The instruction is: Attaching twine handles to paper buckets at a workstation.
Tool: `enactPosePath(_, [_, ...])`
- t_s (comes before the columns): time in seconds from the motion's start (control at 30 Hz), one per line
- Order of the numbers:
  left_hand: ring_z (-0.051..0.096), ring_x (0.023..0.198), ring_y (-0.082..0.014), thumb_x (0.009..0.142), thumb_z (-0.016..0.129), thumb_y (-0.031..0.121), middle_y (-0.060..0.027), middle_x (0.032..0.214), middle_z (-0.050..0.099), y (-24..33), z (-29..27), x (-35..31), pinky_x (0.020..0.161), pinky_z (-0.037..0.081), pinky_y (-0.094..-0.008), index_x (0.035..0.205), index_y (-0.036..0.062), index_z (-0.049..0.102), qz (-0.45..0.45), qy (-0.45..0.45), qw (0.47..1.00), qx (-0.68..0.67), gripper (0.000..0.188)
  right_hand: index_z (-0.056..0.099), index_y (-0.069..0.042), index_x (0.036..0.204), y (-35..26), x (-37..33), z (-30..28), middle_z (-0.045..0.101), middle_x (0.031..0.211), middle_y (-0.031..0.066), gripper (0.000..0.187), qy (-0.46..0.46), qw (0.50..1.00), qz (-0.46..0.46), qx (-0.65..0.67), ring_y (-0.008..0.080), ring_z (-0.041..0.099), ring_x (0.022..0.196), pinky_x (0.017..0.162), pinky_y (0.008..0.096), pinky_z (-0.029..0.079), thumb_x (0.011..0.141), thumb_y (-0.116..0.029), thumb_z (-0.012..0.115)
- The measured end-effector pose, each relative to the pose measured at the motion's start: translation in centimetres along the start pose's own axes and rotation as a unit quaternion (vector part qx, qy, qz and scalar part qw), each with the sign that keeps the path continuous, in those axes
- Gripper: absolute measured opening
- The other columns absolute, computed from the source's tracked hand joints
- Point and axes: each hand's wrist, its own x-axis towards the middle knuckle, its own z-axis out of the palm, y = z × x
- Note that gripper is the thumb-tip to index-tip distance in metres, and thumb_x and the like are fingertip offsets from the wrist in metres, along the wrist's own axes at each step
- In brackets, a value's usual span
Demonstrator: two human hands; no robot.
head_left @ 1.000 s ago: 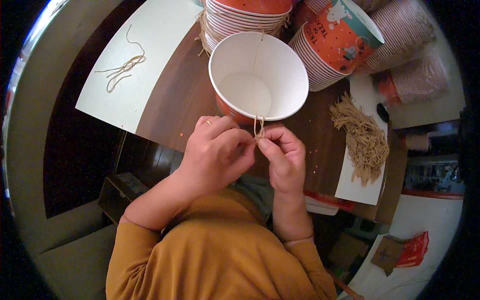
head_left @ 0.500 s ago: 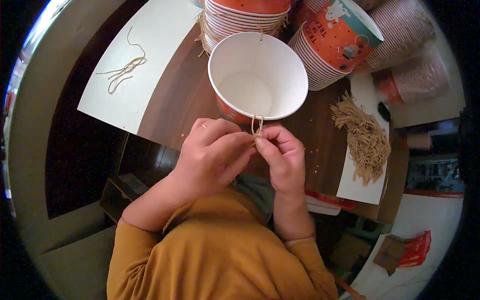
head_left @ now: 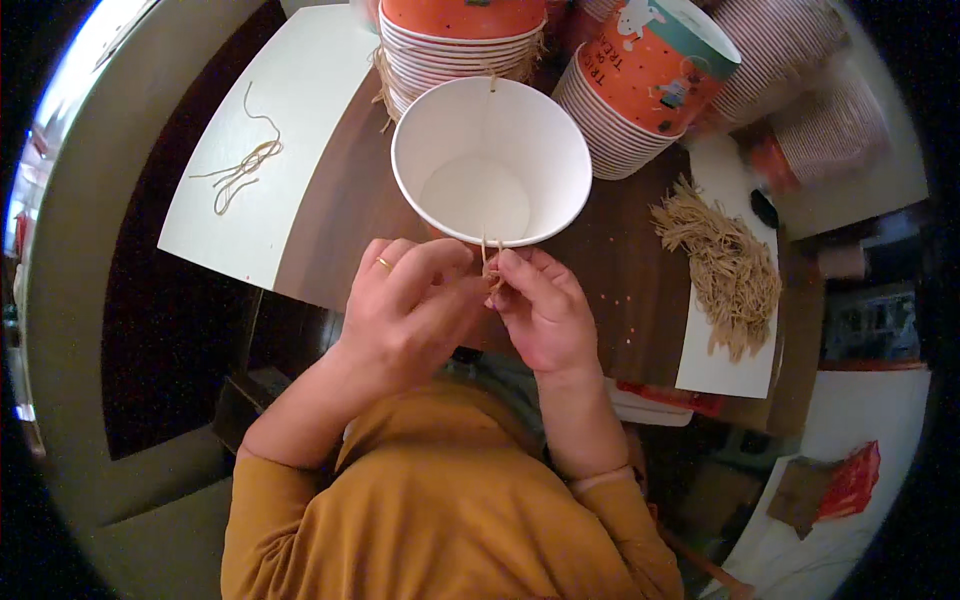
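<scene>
A white-lined paper bucket (head_left: 492,150) with an orange outside stands in front of me, its mouth toward me. A short piece of twine (head_left: 493,255) hangs from its near rim, and a bit of twine shows at a hole in the far rim. My right hand (head_left: 548,310) pinches the near twine between thumb and fingers, just below the rim. Close against it, my left hand (head_left: 400,305) is closed with curled fingers at the same twine. The left fingertips and part of the knot are hidden from view.
Stacked orange paper buckets (head_left: 460,50) stand behind, and a tilted stack (head_left: 640,80) is at the far right. Loose twine (head_left: 245,170) lies on the white board at left. A bundle of cut twine (head_left: 725,275) lies at right, near a small black object (head_left: 764,209).
The bucket and both hands sit slightly farther left in the picture. My right thumb has shifted upward on the twine, and the left fingers have drawn a little away from the right ones.
</scene>
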Motion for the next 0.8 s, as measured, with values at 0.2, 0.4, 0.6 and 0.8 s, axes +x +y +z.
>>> enactPosePath(0.2, [0.054, 0.067, -0.0161, 0.063, 0.062, 0.010, -0.0116, 0.112, 0.060, -1.1, -0.8, 1.1, 0.059, 0.043, -0.0283, 0.085, 0.0008, 0.064, 0.164, -0.074, 0.983, 0.034, 0.024, 0.066, -0.006, 0.088, -0.1, -0.3, -0.6, 0.063, 0.076, -0.0029, 0.017, -0.010, 0.999, -0.024, -0.043, 0.0035, 0.048, 0.065, 0.060, 0.0177, 0.037, 0.087, -0.023, 0.064])
enactPosePath(0.4, [0.059, 0.072, -0.0181, 0.063, 0.060, 0.011, -0.0129, 0.104, 0.061, -2.1, -0.3, 1.7, 0.070, 0.050, -0.0338, 0.084, -0.0004, 0.063, 0.204, -0.067, 0.977, -0.003, 0.024, 0.064, -0.003, 0.089, -0.5, -0.4, -1.5, 0.063, 0.082, 0.0020, 0.014, -0.006, 0.998, -0.025, -0.054, 0.0085, 0.052, 0.070, 0.066, 0.0215, 0.042, 0.089, -0.017, 0.061])
enactPosePath(0.6, [0.060, 0.073, -0.0224, 0.063, 0.062, 0.008, -0.0084, 0.088, 0.060, -2.3, 0.1, 1.7, 0.070, 0.050, -0.0348, 0.083, 0.0030, 0.061, 0.178, -0.116, 0.972, -0.104, 0.021, 0.064, -0.004, 0.086, -0.8, -0.5, -1.9, 0.062, 0.078, 0.0008, 0.016, -0.004, 0.997, -0.040, -0.072, 0.0070, 0.048, 0.067, 0.064, 0.0208, 0.040, 0.088, -0.020, 0.063])
enactPosePath(0.8, [0.060, 0.072, -0.0239, 0.065, 0.069, 0.004, -0.0076, 0.085, 0.060, -1.6, -0.5, 1.1, 0.065, 0.050, -0.0341, 0.086, 0.0046, 0.062, 0.069, -0.154, 0.975, -0.143, 0.022, 0.062, -0.004, 0.082, -1.3, -0.3, -2.0, 0.057, 0.071, -0.0012, 0.020, 0.018, 0.983, -0.092, -0.158, 0.0060, 0.045, 0.063, 0.059, 0.0198, 0.037, 0.089, -0.023, 0.062])
